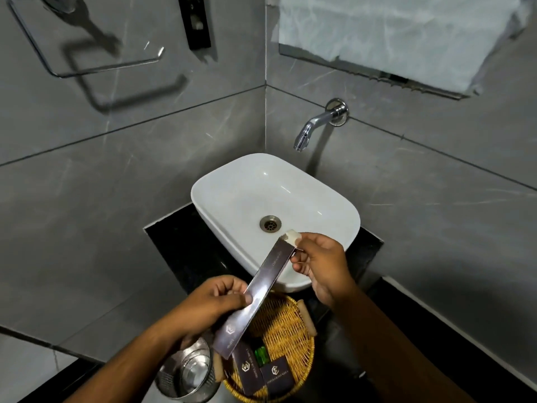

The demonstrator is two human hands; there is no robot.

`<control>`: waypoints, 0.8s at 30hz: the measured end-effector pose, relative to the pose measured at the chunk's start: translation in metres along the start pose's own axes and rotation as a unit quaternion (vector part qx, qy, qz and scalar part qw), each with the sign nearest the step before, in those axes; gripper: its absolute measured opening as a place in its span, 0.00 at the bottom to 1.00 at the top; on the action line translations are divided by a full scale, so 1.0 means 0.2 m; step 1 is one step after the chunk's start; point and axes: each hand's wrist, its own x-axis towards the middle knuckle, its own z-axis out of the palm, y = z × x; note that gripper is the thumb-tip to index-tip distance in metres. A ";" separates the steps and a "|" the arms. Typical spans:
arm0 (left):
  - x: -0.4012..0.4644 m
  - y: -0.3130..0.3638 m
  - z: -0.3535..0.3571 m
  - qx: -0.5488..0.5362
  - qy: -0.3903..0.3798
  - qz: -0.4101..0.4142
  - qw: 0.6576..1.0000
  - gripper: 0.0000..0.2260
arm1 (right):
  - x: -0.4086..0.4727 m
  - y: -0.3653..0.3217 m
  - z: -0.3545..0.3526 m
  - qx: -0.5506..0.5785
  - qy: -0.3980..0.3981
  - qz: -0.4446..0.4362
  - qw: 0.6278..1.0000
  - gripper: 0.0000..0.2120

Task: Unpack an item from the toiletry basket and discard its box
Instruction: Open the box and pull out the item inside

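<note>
You are holding a long, slim dark brown cardboard box slanted over the front edge of the white ceramic vessel basin, its lower end hanging above the round woven wicker toiletry basket. Your left hand has its fingers closed around the middle of the box, thumb pressed on the face. Your right hand has its fingertips pinched together on the pale opened end flap at the far tip. By the look of it you are just opening that end, so keep the left grip firm but not crushing, fold the flap fully back, then tilt the open end down toward your right palm so the item slides out rather than dropping into the basin. What is inside cannot be seen yet. The perforated steel waste bin stands just beside the basket on your left, a short drop for the empty box. The basket holds more dark boxes and a small green item. It sits on a black polished counter in a corner of grey marble-look wall tile, with a chrome wall spout above the basin, a chrome towel ring on the left wall and a mirror to the upper right.
</note>
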 end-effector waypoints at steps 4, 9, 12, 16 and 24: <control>0.04 0.15 -0.10 0.157 0.007 0.039 0.987 0.03 | -0.01 0.05 0.00 0.052 0.036 0.063 0.996 0.05; 0.09 0.62 -0.20 0.535 -0.038 0.081 0.840 0.05 | -0.03 0.09 0.06 0.129 -0.017 0.139 0.982 0.12; 0.11 0.88 -0.15 0.682 -0.072 0.043 0.727 0.11 | -0.02 0.11 0.11 0.169 -0.043 0.154 0.973 0.13; 0.11 1.07 -0.02 0.764 -0.085 0.010 0.639 0.15 | -0.01 0.14 0.17 0.193 -0.061 0.174 0.964 0.14; 0.13 1.10 0.13 0.810 -0.114 -0.013 0.575 0.17 | -0.02 0.17 0.25 0.153 -0.092 0.232 0.956 0.20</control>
